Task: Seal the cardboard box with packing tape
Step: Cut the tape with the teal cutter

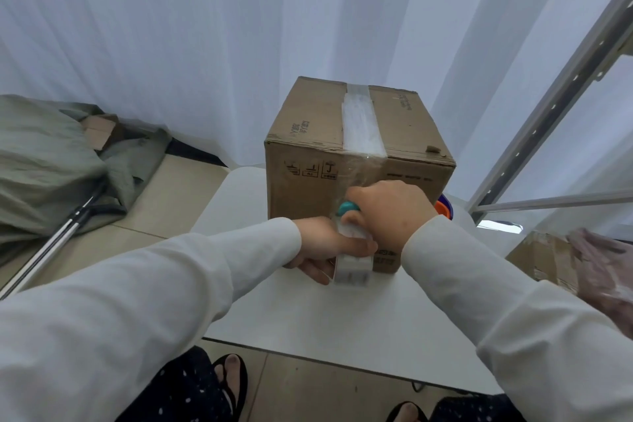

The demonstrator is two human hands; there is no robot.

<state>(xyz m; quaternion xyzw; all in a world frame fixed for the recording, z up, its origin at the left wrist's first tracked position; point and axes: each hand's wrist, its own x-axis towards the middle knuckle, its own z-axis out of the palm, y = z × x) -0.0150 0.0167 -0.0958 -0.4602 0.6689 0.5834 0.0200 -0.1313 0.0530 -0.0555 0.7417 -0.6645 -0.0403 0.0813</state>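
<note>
A brown cardboard box stands on a small white table. A strip of clear packing tape runs along its top seam and hangs over the near face. Low against that near face my left hand grips a white tape roll or dispenser. My right hand is curled around a tool with a teal tip just above it, where the loose tape comes down. What the right fingers do is hidden behind the hand.
White curtains hang behind the table. A grey-green cloth heap and a metal pole lie on the floor at left. A metal rack frame and another cardboard box stand at right. My feet in sandals are below the table edge.
</note>
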